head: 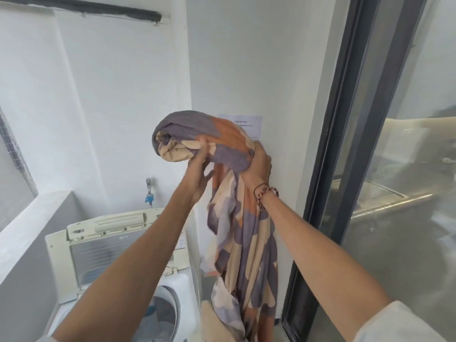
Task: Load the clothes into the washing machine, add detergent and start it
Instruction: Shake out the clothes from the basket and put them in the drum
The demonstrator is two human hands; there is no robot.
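Observation:
I hold a large patterned cloth in purple, orange and cream up high in front of the wall. My right hand grips its bunched neck, and a long tail hangs down past the frame's lower edge. My left hand holds the rolled upper bundle from below, thumb against the fabric. Low on the left stands the top-loading washing machine with its lid raised. Blue and grey clothes lie in the drum. No detergent is in view.
A tap with a blue fitting sticks out of the wall behind the machine. A paper notice is stuck to the wall behind the cloth. A dark-framed sliding glass door fills the right side. A grey ledge runs along the left.

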